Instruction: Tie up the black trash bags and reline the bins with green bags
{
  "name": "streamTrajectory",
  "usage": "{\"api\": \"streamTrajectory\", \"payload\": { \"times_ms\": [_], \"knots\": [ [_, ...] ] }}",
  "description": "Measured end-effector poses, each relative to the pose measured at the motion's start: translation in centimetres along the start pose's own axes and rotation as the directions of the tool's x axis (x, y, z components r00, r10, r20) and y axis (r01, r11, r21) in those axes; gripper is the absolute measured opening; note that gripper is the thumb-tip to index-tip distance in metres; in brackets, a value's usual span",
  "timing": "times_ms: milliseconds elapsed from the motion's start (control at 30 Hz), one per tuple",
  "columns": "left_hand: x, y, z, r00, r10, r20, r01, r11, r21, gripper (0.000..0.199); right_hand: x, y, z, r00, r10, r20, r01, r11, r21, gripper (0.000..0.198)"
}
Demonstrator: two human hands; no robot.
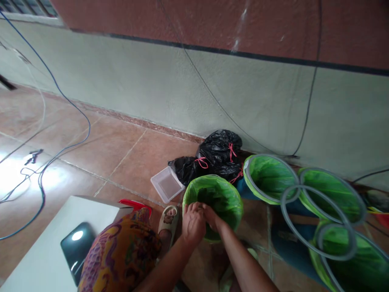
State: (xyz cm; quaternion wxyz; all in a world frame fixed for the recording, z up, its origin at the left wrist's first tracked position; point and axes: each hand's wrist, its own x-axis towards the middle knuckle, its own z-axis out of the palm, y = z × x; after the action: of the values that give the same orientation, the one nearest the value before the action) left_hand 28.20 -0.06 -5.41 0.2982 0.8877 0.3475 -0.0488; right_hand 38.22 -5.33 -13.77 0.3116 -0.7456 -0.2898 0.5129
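A bin lined with a green trash bag stands on the floor in front of me, the bag folded out over its rim. My left hand is closed at the bin's left edge, fingers curled over the bag there. Against it presses my right hand, coming in over the bin's opening with its fingers bent. The right fingertips are hidden behind the left hand, so what they pinch cannot be seen. Several black tied bags with red ties lie just behind the bin.
To the right are several blue bins with green liners and grey rings, one loose ring lying across them. A clear plastic tub sits left of the bin. A phone rests on a white surface. Cables trail over the floor.
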Motion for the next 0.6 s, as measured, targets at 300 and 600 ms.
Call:
{"api": "streamTrajectory", "payload": {
  "times_ms": [300,600],
  "knots": [
    [0.3,-1.7,-2.1,0.985,-0.156,-0.068,0.162,0.980,0.111,0.043,-3.8,-1.6,-5.5,0.961,-0.049,-0.271,0.118,0.962,0.246,0.028],
    [-1.2,2.7,-4.5,1.000,-0.011,0.006,0.010,0.993,0.115,0.041,-11.1,7.7,-17.5,0.499,0.708,-0.500,0.347,0.365,0.864,0.018]
  ]
}}
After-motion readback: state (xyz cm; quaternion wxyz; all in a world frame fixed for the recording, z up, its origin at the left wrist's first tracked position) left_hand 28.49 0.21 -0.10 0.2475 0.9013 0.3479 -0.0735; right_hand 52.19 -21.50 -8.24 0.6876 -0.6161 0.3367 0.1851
